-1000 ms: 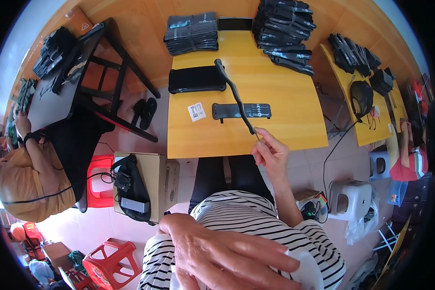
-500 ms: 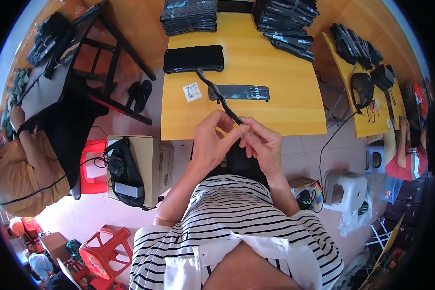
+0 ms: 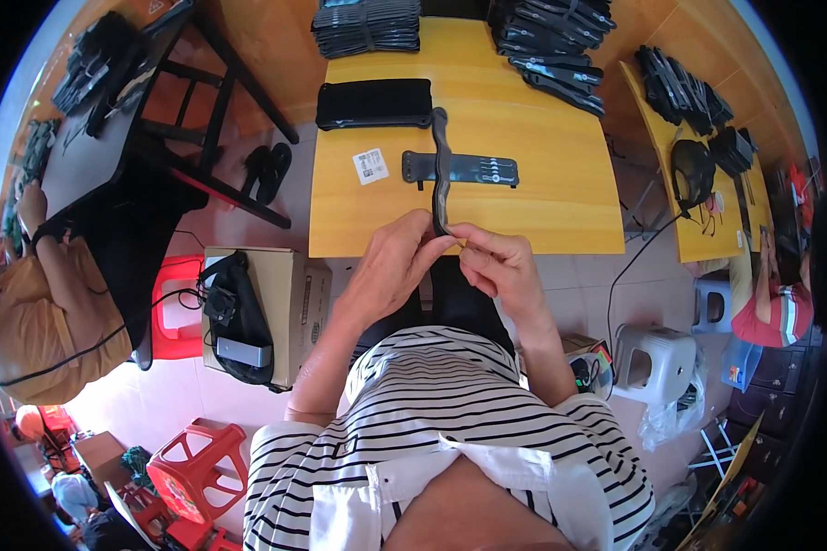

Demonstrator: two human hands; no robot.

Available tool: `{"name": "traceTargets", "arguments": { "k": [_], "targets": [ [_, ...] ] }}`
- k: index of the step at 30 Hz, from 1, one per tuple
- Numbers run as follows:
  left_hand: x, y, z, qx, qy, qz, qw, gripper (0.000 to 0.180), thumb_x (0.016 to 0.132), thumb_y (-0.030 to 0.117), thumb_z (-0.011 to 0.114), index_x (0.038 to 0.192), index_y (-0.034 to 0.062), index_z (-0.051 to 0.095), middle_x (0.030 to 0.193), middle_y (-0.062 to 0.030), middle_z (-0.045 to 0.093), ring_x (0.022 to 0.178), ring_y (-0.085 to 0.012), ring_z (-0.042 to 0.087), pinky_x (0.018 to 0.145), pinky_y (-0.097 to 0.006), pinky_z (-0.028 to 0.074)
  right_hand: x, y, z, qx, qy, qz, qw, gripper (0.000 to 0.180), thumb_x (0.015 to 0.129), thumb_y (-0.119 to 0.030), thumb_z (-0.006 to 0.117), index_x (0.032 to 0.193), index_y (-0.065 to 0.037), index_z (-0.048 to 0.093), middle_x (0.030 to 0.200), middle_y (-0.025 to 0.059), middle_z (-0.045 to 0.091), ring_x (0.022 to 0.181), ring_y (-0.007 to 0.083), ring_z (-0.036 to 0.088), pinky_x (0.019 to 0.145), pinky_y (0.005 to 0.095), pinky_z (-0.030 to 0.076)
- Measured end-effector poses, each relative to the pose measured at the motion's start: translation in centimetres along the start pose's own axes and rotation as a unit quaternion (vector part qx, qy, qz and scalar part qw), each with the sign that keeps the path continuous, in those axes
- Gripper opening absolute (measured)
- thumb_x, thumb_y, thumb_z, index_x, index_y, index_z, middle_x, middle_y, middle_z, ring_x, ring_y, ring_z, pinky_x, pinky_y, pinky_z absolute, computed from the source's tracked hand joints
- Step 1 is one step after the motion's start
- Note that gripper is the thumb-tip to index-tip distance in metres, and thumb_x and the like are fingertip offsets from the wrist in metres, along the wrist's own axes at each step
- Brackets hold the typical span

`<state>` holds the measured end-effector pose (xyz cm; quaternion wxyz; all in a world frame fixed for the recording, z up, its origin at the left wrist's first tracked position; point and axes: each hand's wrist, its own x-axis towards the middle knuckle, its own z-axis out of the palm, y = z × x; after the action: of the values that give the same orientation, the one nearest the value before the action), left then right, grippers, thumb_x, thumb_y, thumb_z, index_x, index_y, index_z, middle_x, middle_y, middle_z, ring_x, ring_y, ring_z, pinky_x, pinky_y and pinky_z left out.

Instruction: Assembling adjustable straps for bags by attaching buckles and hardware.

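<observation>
A long black strap reaches away from me over the table, its near end between my two hands. With thumb and fingers closed, my left hand grips that end. Just beside it my right hand pinches the same end, fingertips nearly touching the left ones. Beneath the strap lies a dark flat printed piece with white marks and rounded ends. To its left rests a small white printed label sheet. Farther back is a black rectangular bundle.
Stacks of dark flat packs stand along the far side of the yellow table. A side table is to the right. Cartons and stools stand around me. Other people sit left and right.
The strap has swung from slanting left to pointing nearly straight away from me, now crossing the printed piece. Both hands stay closed at its near end, and the view has shifted slightly.
</observation>
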<state>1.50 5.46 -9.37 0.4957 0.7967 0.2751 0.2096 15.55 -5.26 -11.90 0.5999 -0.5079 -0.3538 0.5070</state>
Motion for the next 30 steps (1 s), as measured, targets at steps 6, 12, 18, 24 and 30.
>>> {"name": "traceTargets", "arguments": {
  "k": [6, 12, 18, 24, 30],
  "targets": [
    [-0.3, -0.2, -0.9, -0.008, -0.052, 0.010, 0.999, 0.020, 0.087, 0.014, 0.052, 0.080, -0.0035, 0.045, 0.067, -0.0187, 0.050, 0.064, -0.0372, 0.049, 0.055, -0.037, 0.039, 0.1, -0.1, -0.3, 0.035, -0.028, 0.029, 0.999, 0.029, 0.087, -0.004, 0.051, 0.115, -0.002, 0.058, 0.058, -0.0017, 0.047, 0.046, 0.0015, 0.037, 0.039, 0.0153, 0.025],
    [-0.9, 0.2, -0.1, -0.107, -0.023, -0.037, 0.993, 0.022, 0.087, 0.014, 0.046, 0.075, -0.0048, 0.046, 0.060, -0.0177, 0.049, 0.053, -0.0314, 0.051, 0.050, -0.037, 0.039, 0.2, 0.9, -0.5, 0.132, -0.072, 0.029, 0.988, 0.029, 0.088, -0.003, 0.050, 0.116, -0.002, 0.057, 0.057, -0.0010, 0.045, 0.045, 0.0032, 0.035, 0.038, 0.0157, 0.024],
    [-1.0, -0.7, 1.3, -0.082, 0.015, -0.055, 0.995, 0.027, 0.088, 0.019, 0.044, 0.076, -0.0043, 0.049, 0.059, -0.0149, 0.052, 0.053, -0.0280, 0.053, 0.054, -0.034, 0.042, 0.0, 1.7, -0.8, 0.187, -0.082, 0.058, 0.977, 0.031, 0.087, -0.005, 0.051, 0.118, -0.005, 0.056, 0.056, -0.0002, 0.044, 0.043, 0.0044, 0.033, 0.036, 0.0166, 0.023],
    [-0.9, 0.6, 0.9, -0.091, -0.021, -0.034, 0.995, 0.028, 0.089, 0.021, 0.044, 0.077, -0.0034, 0.050, 0.060, -0.0149, 0.053, 0.056, -0.0287, 0.054, 0.055, -0.036, 0.041, -0.4, 2.6, -1.2, 0.370, -0.137, 0.129, 0.910, 0.032, 0.088, -0.007, 0.050, 0.119, -0.008, 0.055, 0.057, 0.0005, 0.043, 0.041, 0.0051, 0.033, 0.035, 0.0175, 0.025],
    [-0.9, 1.0, 1.3, -0.036, -0.006, -0.018, 0.999, 0.028, 0.089, 0.020, 0.044, 0.075, -0.0024, 0.051, 0.061, -0.0168, 0.053, 0.058, -0.0331, 0.054, 0.055, -0.039, 0.041, -0.9, 1.2, -0.7, 0.294, -0.054, 0.037, 0.954, 0.026, 0.086, -0.007, 0.053, 0.112, -0.003, 0.058, 0.058, -0.0001, 0.044, 0.041, 0.0052, 0.035, 0.036, 0.0177, 0.025]
  ]
}}
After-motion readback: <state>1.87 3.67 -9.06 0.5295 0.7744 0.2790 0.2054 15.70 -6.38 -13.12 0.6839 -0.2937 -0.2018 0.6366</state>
